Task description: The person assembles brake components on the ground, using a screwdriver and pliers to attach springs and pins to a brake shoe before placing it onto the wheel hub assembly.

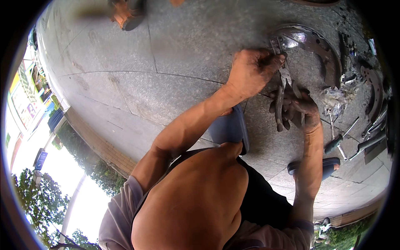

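My right hand [298,107] is closed around the handles of a pair of pliers [280,106], whose jaws point away from me. My left hand [252,71] is closed in a pinch on a thin metal piece [276,42] with a looped end, just beyond the plier jaws. Exactly what kind of piece it is does not show, since my fingers cover part of it. Both hands are smeared dark. Beyond them on the pavement lies a large curved brake shoe [326,55], worn and brownish, with holes along it.
A second brake shoe [376,92] lies at the right. Nearer are a green-handled screwdriver [333,144], a wrench [332,123] and a crumpled clear plastic bag [334,98]. My sandalled feet, one blue sandal [229,127] at left, rest on the paving. A rusty orange part [124,16] stands far left.
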